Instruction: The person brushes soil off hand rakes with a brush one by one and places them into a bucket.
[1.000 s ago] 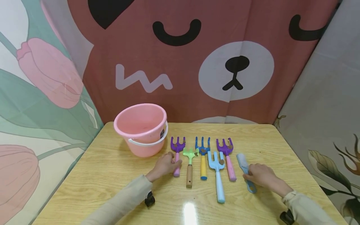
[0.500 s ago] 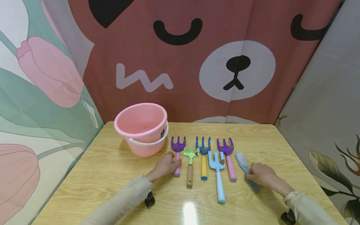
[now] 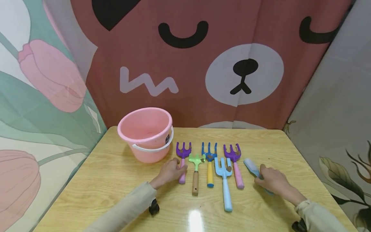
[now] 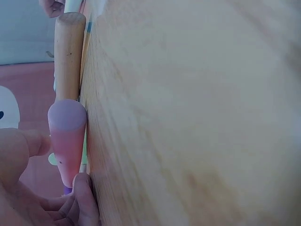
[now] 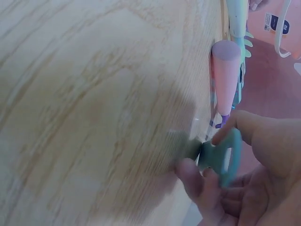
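Note:
In the head view, my left hand (image 3: 169,172) pinches the pink handle of a purple hand fork (image 3: 184,153) lying on the table. The left wrist view shows thumb and fingers on either side of that pink handle (image 4: 67,148). My right hand (image 3: 273,181) grips a light-blue brush (image 3: 251,167) with a pale head, at the right end of the row. Its holed handle end (image 5: 230,157) shows blurred between thumb and fingers in the right wrist view. Between the hands lie a green fork (image 3: 196,161), a blue fork (image 3: 209,156), a light-blue fork (image 3: 223,169) and a second purple fork (image 3: 233,155).
A pink bucket (image 3: 149,149) with a white handle (image 3: 153,149) stands behind my left hand, upright, at the back left of the wooden table (image 3: 116,180). Brown specks cling to several forks. A bear-print cloth (image 3: 185,103) hangs behind the table.
The brush has turned in my right hand, its handle end swinging right. The right hand has shifted slightly right. My left hand stays at the purple fork, and the other forks lie still.

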{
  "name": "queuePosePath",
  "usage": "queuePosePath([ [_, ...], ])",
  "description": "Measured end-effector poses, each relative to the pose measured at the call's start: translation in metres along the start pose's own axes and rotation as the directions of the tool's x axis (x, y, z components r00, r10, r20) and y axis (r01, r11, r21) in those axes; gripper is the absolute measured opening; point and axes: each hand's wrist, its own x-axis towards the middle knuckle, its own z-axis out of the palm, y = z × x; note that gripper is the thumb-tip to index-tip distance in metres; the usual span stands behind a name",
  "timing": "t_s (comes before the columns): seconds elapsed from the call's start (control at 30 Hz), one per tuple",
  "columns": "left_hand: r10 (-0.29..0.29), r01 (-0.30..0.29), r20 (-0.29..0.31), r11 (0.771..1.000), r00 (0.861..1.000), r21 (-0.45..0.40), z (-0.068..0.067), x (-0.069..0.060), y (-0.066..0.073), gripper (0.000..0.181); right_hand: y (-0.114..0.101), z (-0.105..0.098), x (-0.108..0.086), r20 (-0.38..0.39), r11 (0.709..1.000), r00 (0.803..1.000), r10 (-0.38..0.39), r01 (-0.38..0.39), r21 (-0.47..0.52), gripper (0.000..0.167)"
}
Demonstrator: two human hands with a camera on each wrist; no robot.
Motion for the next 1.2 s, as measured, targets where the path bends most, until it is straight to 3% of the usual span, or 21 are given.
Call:
queuePosePath([
  [0.13, 0.008, -0.008, -0.005, 1.000, 1.000, -0.006, 0.000, 0.000, 0.002, 0.039, 0.001, 0.001, 0.000, -0.020, 1.000, 1.000, 0.018, -0.017, 0.013, 0.029],
  [0.33, 0.001, -0.001, 0.000, 1.000, 1.000, -0.004, 0.001, 0.000, 0.003, 0.041, 0.000, 0.004, 0.003, 0.006, 0.999, 1.000, 0.011, -0.012, 0.043, 0.058],
  [0.8, -0.006, 0.006, -0.008, 0.997, 1.000, 0.071, 0.003, 0.002, 0.004, 0.042, -0.007, 0.003, 0.003, -0.059, 0.997, 0.998, 0.020, -0.015, 0.072, 0.056],
  [1.2, -0.046, 0.046, 0.001, 0.997, 0.999, 0.059, 0.005, 0.005, 0.004, 0.040, -0.012, 0.000, 0.004, -0.146, 0.999, 0.989, 0.005, 0.002, 0.052, 0.055],
])
